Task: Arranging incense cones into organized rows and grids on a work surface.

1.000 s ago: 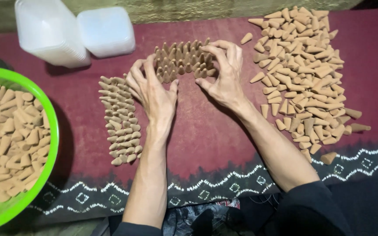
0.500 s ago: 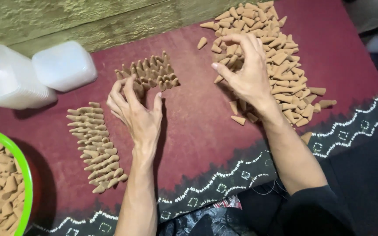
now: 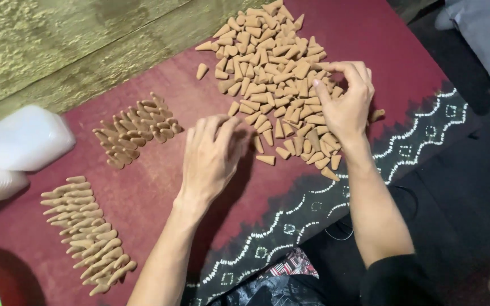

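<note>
Both hands palm-down: left hand (image 3: 211,158) fingers loose, right hand (image 3: 344,102) seemingly pinching cones (image 3: 267,62).

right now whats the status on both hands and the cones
Left hand open, at the near edge of the loose cone pile. Right hand on the pile, fingers curled; grip unclear. Nothing blocking.

Two bare forearms reach forward, palms down. The left hand (image 3: 211,158) hovers flat, fingers together and slightly curled. The right hand (image 3: 344,105), ahead and to its right, bends at the wrist, thumb meeting curled fingertips (image 3: 336,67).
</note>
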